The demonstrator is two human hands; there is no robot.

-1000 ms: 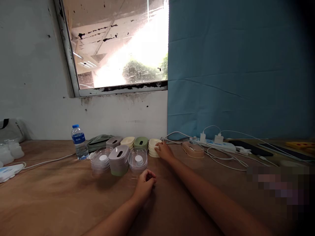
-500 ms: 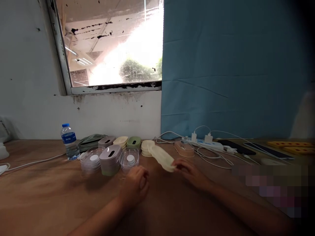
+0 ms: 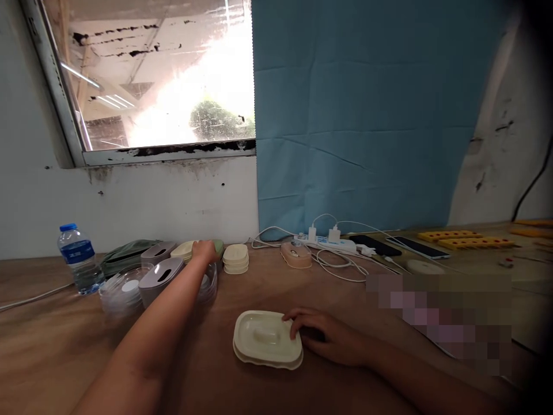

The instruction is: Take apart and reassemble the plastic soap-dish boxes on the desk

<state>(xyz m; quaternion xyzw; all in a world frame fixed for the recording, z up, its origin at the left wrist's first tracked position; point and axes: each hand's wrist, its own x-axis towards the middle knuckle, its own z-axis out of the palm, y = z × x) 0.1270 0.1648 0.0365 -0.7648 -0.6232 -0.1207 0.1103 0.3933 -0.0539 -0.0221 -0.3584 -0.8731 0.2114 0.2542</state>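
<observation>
A cream plastic lid [image 3: 264, 340], shallow and rounded with a raised oval in its middle, lies low over the near part of the table. My right hand [image 3: 322, 334] grips its right edge, fingers curled over the rim. Further away, my left hand [image 3: 205, 252] reaches among the containers, at the green slotted box [image 3: 218, 248] and beside a cream stack [image 3: 183, 252]; its fingers are hidden. Under my left forearm is a clear plastic container [image 3: 209, 285]. Two mauve slotted boxes [image 3: 161, 275] stand to the left, and a small stack of cream lids [image 3: 235, 259] to the right.
A water bottle [image 3: 80, 259], a dark green pouch [image 3: 123, 257] and clear containers [image 3: 121, 291] stand at left. Along the back right lie a peach slotted box [image 3: 296, 255], a power strip [image 3: 332, 244] with loose cables, two phones [image 3: 418, 247] and yellow strips [image 3: 470, 238].
My left hand has reached forward to the containers. My right hand has brought the cream lid nearer and laid it flatter. The view has turned to the right.
</observation>
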